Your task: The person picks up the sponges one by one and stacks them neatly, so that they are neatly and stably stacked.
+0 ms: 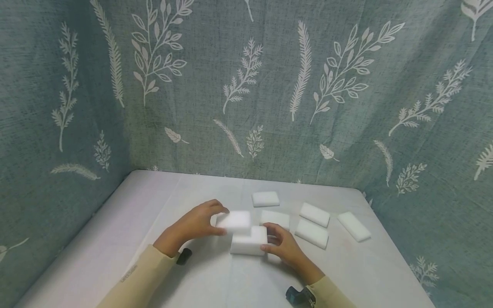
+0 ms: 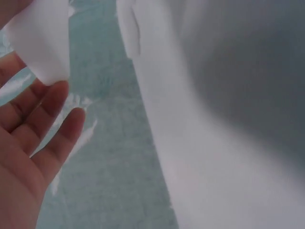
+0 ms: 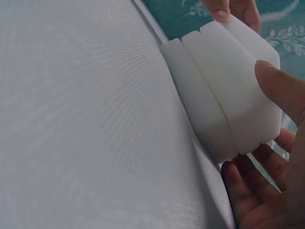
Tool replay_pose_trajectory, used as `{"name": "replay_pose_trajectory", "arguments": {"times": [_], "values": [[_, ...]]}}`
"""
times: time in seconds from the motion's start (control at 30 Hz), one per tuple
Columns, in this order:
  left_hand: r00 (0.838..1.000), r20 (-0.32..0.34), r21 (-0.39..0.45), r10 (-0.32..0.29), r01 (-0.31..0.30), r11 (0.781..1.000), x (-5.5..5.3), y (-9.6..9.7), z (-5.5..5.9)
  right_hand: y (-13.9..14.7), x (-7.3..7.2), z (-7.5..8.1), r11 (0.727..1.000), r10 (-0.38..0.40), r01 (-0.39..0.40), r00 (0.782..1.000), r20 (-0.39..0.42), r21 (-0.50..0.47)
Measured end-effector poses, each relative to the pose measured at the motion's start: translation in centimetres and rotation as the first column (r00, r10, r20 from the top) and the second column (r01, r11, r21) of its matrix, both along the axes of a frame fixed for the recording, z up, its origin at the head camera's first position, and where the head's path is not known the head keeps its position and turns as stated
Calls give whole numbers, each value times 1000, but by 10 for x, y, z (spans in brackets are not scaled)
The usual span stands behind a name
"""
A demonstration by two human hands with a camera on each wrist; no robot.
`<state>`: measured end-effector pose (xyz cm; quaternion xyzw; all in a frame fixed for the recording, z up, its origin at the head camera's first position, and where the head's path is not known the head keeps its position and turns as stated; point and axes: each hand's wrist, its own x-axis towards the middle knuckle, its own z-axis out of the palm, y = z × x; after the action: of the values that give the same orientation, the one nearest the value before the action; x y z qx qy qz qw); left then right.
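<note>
My left hand [image 1: 202, 220] pinches a white sponge block [image 1: 235, 221] between thumb and fingers, just above and behind a small stack of like blocks [image 1: 248, 246]. In the left wrist view this raised block [image 2: 43, 43] shows only in part, with a fingertip at its lower corner. My right hand [image 1: 286, 246] grips the stack's right end. Seen from the right wrist, the thumb lies against an upper block [image 3: 238, 81] and the fingers curl at the end of the pile, near the lowest block [image 3: 200, 105]. The left fingertips hold the top block's far end there.
More white blocks lie flat on the white-covered table [image 1: 192, 278]: one behind [image 1: 265, 199], one beside the stack [image 1: 279, 218], a pair to the right [image 1: 313, 224] and one farther right [image 1: 354, 226]. A green leaf-patterned curtain [image 1: 215, 141] surrounds the table's back and sides.
</note>
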<state>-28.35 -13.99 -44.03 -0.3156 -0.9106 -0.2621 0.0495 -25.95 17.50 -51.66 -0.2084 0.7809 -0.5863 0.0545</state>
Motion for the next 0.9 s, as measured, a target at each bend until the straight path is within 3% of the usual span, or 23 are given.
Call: {"name": "replay_pose_trajectory", "arguments": {"times": [0.3,0.9], "values": [[996,-80,-12,-42,41,999,3,14,-3,0,0,-1,1000,3,-4,1000,-11,-9],[996,-35,-20,-83,82,996,6,39,-4,-1,-1,1,1000,-4,4,1000,16,19]]}}
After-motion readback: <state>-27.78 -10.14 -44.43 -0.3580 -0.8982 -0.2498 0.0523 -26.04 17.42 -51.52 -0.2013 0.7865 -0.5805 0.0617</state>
